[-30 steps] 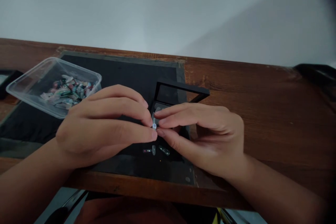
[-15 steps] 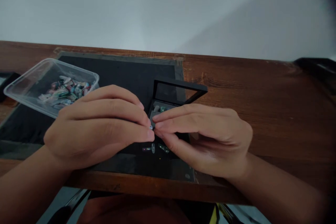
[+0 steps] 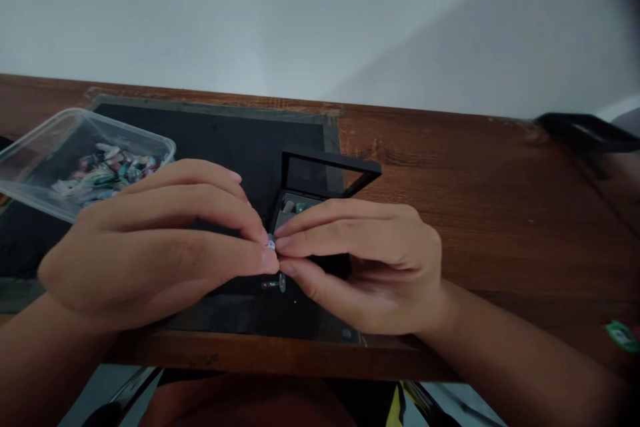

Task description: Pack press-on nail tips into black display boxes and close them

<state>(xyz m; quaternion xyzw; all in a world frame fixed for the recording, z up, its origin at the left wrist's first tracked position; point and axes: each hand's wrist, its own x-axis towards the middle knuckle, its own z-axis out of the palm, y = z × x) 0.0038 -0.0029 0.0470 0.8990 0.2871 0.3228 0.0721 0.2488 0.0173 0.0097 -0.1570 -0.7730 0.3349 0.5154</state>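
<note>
A small pale, shiny false nail (image 3: 271, 242) is pinched between the thumb and forefinger of my left hand (image 3: 160, 247). My right hand (image 3: 365, 260) is closed, its thumb and fingertips meeting the same piece from the right; the fingers partly hide it. Just behind stands a black case (image 3: 330, 163) with its windowed lid raised. Small greyish and green pieces (image 3: 301, 207) sit in its tray, partly covered by my right hand. Below my fingertips, a dark glittery false nail (image 3: 270, 285) and a clear one (image 3: 283, 282) lie on the black mat (image 3: 240, 310).
A clear plastic tub (image 3: 167, 147) with many mixed false nails (image 3: 107, 173) stands at the left on the mat. At the far right is a black object (image 3: 585, 132). A small green item (image 3: 623, 335) lies near the right edge of the wooden table (image 3: 500, 213).
The view has shifted slightly right, so most things appear further left. My hands stay together, with a bit more of the pale piece showing. My right hand now hides a green nail on the mat.
</note>
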